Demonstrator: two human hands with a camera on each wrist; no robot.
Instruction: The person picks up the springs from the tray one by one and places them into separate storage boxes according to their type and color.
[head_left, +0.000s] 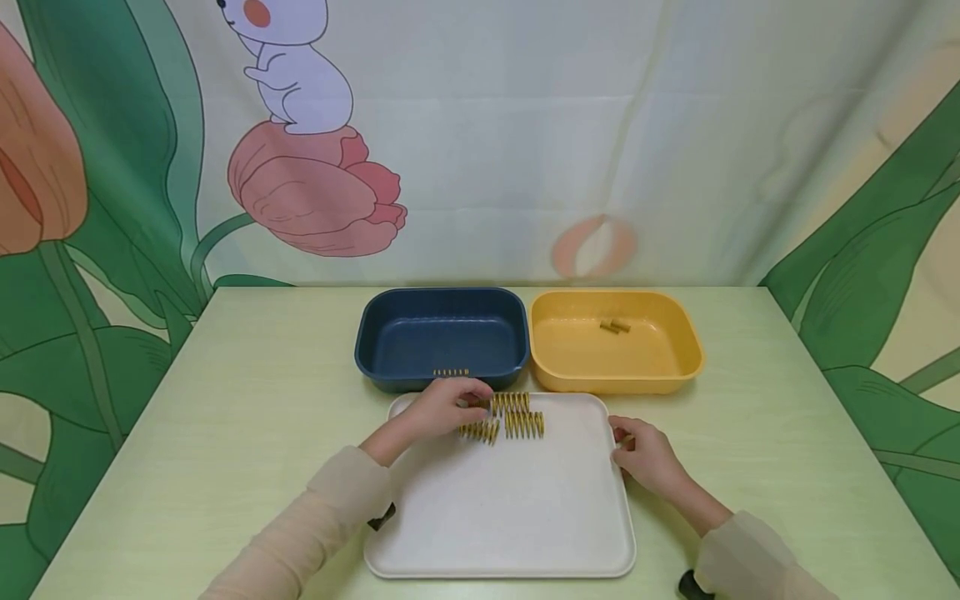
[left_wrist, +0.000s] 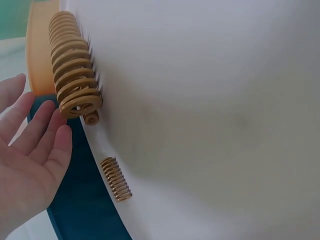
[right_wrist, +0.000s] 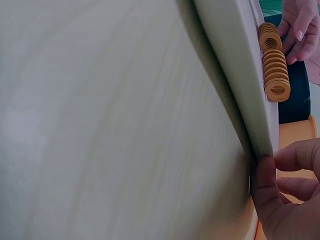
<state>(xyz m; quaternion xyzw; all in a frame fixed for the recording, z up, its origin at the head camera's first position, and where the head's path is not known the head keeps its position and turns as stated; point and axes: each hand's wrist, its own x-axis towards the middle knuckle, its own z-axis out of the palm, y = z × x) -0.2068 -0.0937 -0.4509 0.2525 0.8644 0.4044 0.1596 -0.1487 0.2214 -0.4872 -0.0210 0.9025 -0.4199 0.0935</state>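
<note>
Several gold coil springs (head_left: pixel 525 424) lie in a cluster at the far edge of the white tray (head_left: pixel 525 508). My left hand (head_left: pixel 450 408) is over that far edge beside them, covering part of the group. In the left wrist view its fingers are loosely spread and hold nothing, close to the end of a large coil spring (left_wrist: pixel 75 75). A smaller spring (left_wrist: pixel 116 179) lies apart on the tray near its edge. At the tray's right side, my right hand (head_left: pixel 648 457) pinches the rim between thumb and fingers, seen close in the right wrist view.
Behind the tray stand a dark blue bin (head_left: pixel 442 386) and, to its right, a yellow bin (head_left: pixel 615 383). One spring (head_left: pixel 451 372) shows at the blue bin's front wall. Small springs (head_left: pixel 615 326) lie in the yellow bin. A printed curtain (head_left: pixel 495 167) hangs behind the table.
</note>
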